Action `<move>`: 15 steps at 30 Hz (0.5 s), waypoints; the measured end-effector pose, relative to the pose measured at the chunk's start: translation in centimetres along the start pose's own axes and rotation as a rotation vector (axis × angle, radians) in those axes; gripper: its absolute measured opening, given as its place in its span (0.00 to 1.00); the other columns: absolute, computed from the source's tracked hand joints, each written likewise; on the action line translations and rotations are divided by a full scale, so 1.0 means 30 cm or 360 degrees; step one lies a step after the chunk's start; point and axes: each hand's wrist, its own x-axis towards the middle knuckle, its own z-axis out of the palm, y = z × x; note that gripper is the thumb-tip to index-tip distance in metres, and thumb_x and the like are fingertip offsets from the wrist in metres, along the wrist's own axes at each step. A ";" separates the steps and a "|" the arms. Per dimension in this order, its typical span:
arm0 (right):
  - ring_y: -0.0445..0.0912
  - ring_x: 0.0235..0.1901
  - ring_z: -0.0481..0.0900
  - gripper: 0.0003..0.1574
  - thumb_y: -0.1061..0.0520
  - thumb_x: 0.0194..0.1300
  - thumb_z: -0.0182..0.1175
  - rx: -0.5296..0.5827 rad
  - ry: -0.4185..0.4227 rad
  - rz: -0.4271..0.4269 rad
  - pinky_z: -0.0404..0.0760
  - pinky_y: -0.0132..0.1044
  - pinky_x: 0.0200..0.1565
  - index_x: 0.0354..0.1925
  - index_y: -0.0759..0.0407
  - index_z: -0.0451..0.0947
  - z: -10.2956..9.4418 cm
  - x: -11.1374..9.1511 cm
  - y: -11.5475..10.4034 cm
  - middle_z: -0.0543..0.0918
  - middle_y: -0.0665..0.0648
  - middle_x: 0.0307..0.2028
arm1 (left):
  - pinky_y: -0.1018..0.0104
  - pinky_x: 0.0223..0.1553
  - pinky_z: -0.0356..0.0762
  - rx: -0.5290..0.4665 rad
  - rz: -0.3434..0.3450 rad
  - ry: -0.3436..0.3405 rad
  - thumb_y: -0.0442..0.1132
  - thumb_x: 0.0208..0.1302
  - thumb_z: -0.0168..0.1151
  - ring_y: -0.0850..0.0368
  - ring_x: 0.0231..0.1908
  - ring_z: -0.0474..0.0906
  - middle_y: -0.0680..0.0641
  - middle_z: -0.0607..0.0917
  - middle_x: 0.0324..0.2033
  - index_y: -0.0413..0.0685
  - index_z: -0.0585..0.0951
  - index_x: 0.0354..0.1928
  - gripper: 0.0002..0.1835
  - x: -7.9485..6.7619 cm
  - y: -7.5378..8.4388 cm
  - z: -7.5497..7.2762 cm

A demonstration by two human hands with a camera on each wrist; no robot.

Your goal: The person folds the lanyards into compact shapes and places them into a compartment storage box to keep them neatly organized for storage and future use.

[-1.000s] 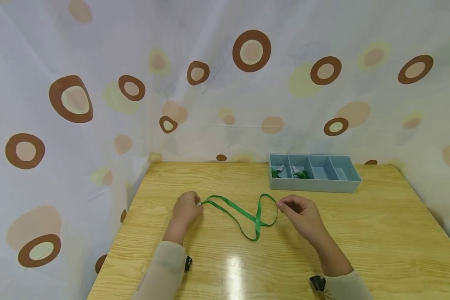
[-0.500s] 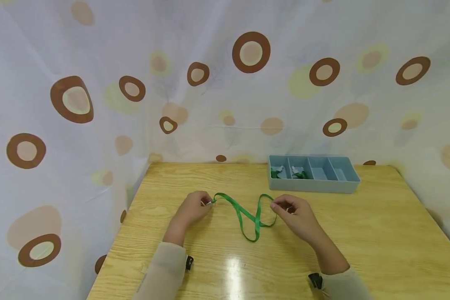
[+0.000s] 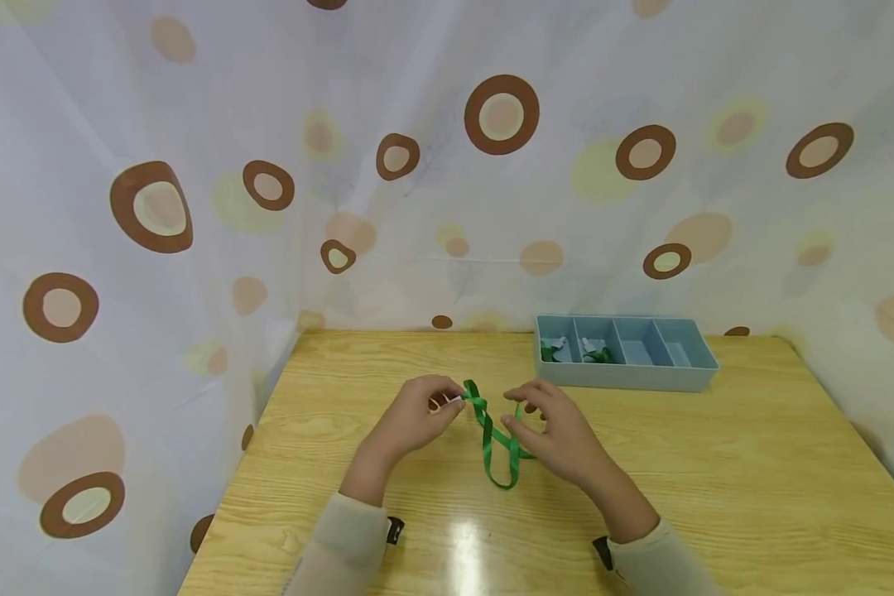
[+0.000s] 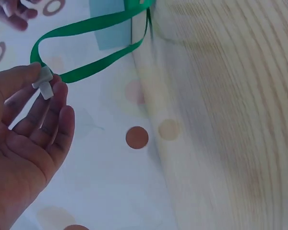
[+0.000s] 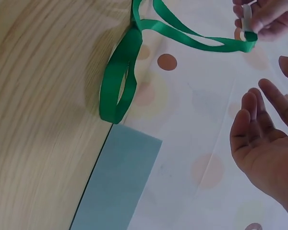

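Note:
A green lanyard (image 3: 487,439) lies in loose loops over the middle of the table in the head view. My left hand (image 3: 420,414) pinches its white plastic clip (image 4: 44,79) between thumb and fingertips, and the strap runs off from there in a loop. On the other side, my right hand (image 3: 555,430) hovers beside the strap with thumb and fingers spread. In the right wrist view the right hand (image 5: 273,148) holds nothing, and the lanyard's folded far loop (image 5: 108,91) hangs apart from it.
At the back right of the wooden table (image 3: 760,463) stands a blue-grey divided tray (image 3: 626,377). Its two left compartments hold green straps with white clips (image 3: 599,354). A patterned curtain (image 3: 447,199) closes off the back and sides.
My left hand has moved right with the clip, bunching the strap toward the middle. The right hand has moved left, let go of the strap's loop and spread its fingers.

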 end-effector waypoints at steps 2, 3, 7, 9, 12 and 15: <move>0.49 0.47 0.79 0.22 0.48 0.72 0.71 -0.0011 0.0002 -0.0019 0.81 0.47 0.43 0.60 0.52 0.84 0.002 0.004 -0.010 0.82 0.53 0.55 | 0.60 0.50 0.84 -0.0005 0.0029 -0.0003 0.41 0.79 0.63 0.58 0.45 0.82 0.54 0.88 0.47 0.47 0.88 0.52 0.09 0.002 0.016 0.010; 0.47 0.46 0.78 0.23 0.48 0.71 0.73 -0.0021 0.0004 -0.0029 0.80 0.45 0.42 0.60 0.51 0.85 0.003 0.005 -0.013 0.82 0.52 0.54 | 0.60 0.50 0.83 -0.0007 0.0041 -0.0007 0.41 0.79 0.63 0.58 0.45 0.82 0.54 0.88 0.48 0.47 0.88 0.51 0.09 0.003 0.025 0.015; 0.43 0.45 0.76 0.22 0.47 0.67 0.75 -0.0074 0.0020 -0.0092 0.80 0.44 0.44 0.56 0.51 0.86 0.014 0.007 -0.017 0.81 0.50 0.53 | 0.63 0.49 0.83 -0.0008 0.0124 -0.0022 0.41 0.79 0.64 0.60 0.45 0.82 0.55 0.88 0.48 0.50 0.88 0.51 0.08 0.009 0.058 0.036; 0.45 0.47 0.77 0.20 0.48 0.66 0.76 -0.0115 0.0067 -0.0149 0.81 0.46 0.46 0.53 0.52 0.87 0.021 0.007 -0.016 0.81 0.50 0.52 | 0.63 0.49 0.83 -0.0014 0.0171 -0.0018 0.41 0.78 0.64 0.61 0.45 0.82 0.55 0.88 0.47 0.50 0.89 0.51 0.08 0.013 0.075 0.045; 0.48 0.49 0.77 0.15 0.50 0.66 0.76 -0.0173 0.0162 -0.0235 0.81 0.49 0.48 0.49 0.53 0.88 0.030 0.008 -0.014 0.81 0.51 0.50 | 0.62 0.49 0.84 -0.0032 0.0236 -0.0005 0.40 0.77 0.66 0.61 0.44 0.82 0.54 0.88 0.45 0.49 0.89 0.51 0.08 0.019 0.096 0.057; 0.50 0.50 0.78 0.13 0.51 0.65 0.77 -0.0234 0.0238 -0.0305 0.81 0.51 0.49 0.45 0.54 0.89 0.034 0.010 -0.010 0.82 0.53 0.51 | 0.57 0.51 0.86 -0.0051 0.0274 0.0002 0.38 0.76 0.67 0.61 0.43 0.81 0.53 0.88 0.45 0.47 0.90 0.50 0.08 0.023 0.109 0.067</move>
